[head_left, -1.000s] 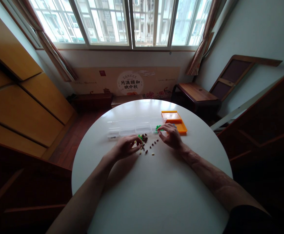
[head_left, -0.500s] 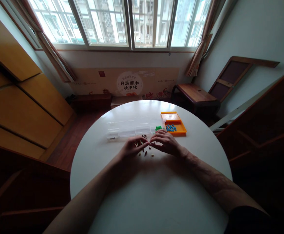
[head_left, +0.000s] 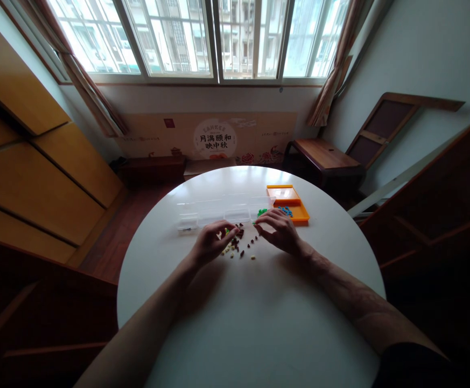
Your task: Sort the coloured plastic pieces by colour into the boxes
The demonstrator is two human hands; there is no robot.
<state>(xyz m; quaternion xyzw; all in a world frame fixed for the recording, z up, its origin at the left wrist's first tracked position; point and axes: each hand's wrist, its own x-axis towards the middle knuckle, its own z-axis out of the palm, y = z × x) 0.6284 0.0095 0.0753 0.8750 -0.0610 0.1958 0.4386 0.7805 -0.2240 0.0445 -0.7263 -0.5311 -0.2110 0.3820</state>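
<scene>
- Head view shows my left hand [head_left: 209, 242] curled over the small beads [head_left: 240, 247] scattered on the round white table [head_left: 259, 323], fingertips pinched among them — whether a bead is actually gripped I cannot tell.
- My right hand [head_left: 280, 230] rests loosely bent just right of the scatter, fingertips near a green piece; what it grasps, if anything, is hidden.
- Beads lie near the table's middle, just short of the clear compartment box [head_left: 218, 213]; the orange tray [head_left: 289, 202] with blue pieces sits beside it, toward the far right edge.
- I judge small pinches work best — one bead at a time, wrists low.
- Open room lies toward the near edge; the far side is crowded by the box.
</scene>
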